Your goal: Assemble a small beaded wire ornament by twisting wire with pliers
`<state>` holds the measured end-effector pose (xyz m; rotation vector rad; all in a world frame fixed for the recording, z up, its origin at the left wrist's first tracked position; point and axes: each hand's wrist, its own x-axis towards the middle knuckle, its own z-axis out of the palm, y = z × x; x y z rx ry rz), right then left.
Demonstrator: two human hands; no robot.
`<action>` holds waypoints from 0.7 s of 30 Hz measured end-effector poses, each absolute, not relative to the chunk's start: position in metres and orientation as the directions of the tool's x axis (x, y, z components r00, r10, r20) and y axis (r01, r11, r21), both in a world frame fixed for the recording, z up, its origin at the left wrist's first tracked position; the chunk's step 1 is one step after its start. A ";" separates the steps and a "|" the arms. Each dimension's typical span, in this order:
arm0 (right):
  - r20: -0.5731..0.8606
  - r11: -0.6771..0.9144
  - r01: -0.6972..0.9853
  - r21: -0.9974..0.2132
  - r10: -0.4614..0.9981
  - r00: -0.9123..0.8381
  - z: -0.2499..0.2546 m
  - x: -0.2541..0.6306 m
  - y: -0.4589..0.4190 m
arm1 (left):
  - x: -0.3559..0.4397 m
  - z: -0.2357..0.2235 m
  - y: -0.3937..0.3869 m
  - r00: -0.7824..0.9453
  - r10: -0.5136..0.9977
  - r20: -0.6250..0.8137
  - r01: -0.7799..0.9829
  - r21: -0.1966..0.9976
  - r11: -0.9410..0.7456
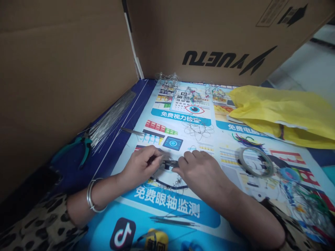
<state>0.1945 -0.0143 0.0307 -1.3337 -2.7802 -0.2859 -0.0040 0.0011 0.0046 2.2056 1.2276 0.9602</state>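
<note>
My left hand is closed, thumb and forefinger pinching thin silvery wire. My right hand is wrapped around a small dark metal tool whose narrow end points at the left fingertips; it looks like pliers, but most of it is hidden in the palm. Below the fingers, a looped wire piece with small clear beads spreads over the printed sheet. A flower-shaped wire piece lies beyond the hands. Short cut wires lie nearer to me.
Teal-handled pliers lie by a bundle of straight wires at left. Cardboard walls the back and left. To the right are a yellow bag, a tape roll, coloured ties and tangled wires.
</note>
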 end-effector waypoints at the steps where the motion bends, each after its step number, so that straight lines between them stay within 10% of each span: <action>1: 0.123 0.612 0.776 0.152 0.768 -0.629 0.031 0.194 -0.015 | -0.003 0.004 0.001 0.358 0.861 0.362 0.564 0.651 -0.508; 21: 0.076 0.633 0.758 0.157 0.758 -0.648 0.029 0.192 -0.018 | 0.001 0.006 -0.001 0.331 0.897 0.292 0.601 0.668 -0.439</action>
